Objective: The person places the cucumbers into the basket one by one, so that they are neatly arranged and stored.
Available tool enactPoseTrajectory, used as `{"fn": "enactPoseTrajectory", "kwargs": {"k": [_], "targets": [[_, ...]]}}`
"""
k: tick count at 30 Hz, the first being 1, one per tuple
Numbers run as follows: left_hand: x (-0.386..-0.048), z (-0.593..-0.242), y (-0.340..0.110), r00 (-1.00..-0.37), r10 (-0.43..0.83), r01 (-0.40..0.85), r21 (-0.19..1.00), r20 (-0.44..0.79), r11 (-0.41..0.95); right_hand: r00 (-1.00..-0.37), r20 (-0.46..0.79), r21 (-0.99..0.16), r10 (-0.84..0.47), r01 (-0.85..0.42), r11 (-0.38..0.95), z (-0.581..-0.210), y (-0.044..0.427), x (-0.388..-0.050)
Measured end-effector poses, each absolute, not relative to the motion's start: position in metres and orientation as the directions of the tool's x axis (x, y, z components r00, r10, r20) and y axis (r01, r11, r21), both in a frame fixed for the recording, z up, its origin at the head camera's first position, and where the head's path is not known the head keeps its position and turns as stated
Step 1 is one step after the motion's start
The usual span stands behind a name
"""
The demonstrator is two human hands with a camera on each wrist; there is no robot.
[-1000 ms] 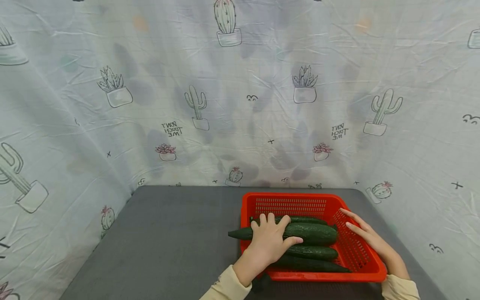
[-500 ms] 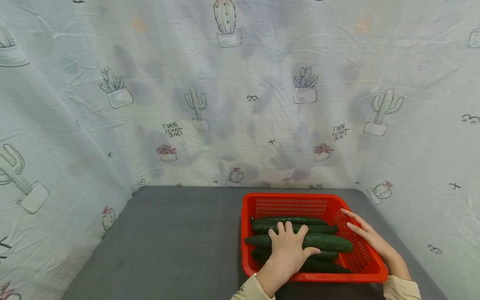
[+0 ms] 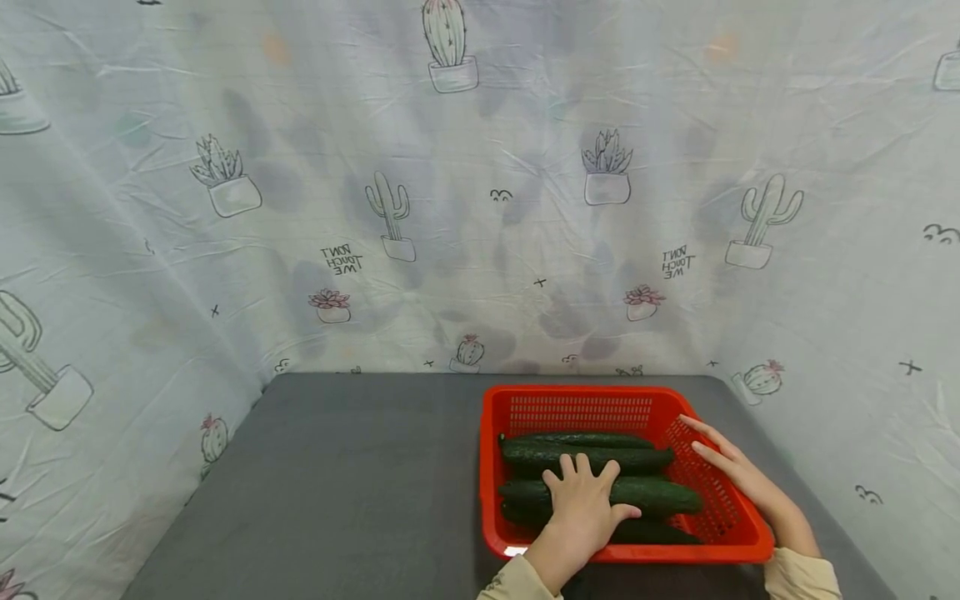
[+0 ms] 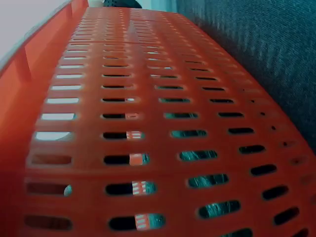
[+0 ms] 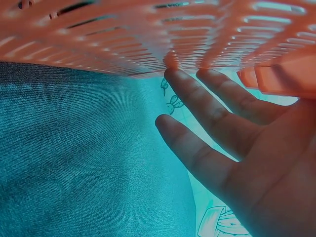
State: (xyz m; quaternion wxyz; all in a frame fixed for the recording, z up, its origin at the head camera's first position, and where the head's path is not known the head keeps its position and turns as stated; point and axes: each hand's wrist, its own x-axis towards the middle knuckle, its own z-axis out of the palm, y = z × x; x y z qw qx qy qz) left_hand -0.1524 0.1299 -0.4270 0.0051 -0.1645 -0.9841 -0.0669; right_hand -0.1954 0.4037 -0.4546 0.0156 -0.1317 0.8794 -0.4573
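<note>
In the head view, a red plastic basket (image 3: 570, 390) holds several dark green cucumbers lying side by side. My left hand (image 3: 581, 504) grips a cucumber (image 3: 660, 496) from above inside it, fingers over the far side and thumb on the near side. Another cucumber (image 3: 525, 454) lies just behind. At the basket's right end, my right hand (image 3: 750, 483) holds the wall, thumb and a finger over the rim. In the right wrist view, three fingers of the right hand (image 5: 222, 123) stretch along the outside, fingertips at the slotted wall. The left wrist view shows only the slotted wall (image 4: 143, 170), no hand.
The basket stands on the right part of a dark grey tabletop (image 3: 322, 483). A pale curtain (image 3: 480, 208) printed with cacti hangs behind the table and along both sides.
My left hand has carried the cucumber right and toward me, down into the basket; its left end earlier stuck out past the rim. My right hand has stayed at the basket's right end.
</note>
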Motion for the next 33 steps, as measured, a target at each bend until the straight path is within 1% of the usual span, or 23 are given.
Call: {"fn": "enactPoseTrajectory", "kwargs": {"k": [7, 23, 33], "targets": [[-0.1555, -0.4286, 0.1345, -0.953, 0.302, 0.299, 0.113, -0.006, 0.947, -0.954, 0.133, -0.811, -0.268, -0.260, 0.524, -0.4528, 0.4055, -0.1955], [-0.1556, -0.4321, 0.1364, -0.959, 0.281, 0.278, 0.099, -0.021, 0.955, -0.954, 0.129, -0.815, -0.272, -0.258, 0.519, -0.4541, 0.4073, -0.1953], [-0.1556, -0.4335, 0.1334, -0.958, 0.283, 0.279, 0.076, -0.048, 0.957, -0.950, 0.129, -0.836, -0.284, -0.258, 0.484, -0.4569, 0.4063, -0.1951]]}}
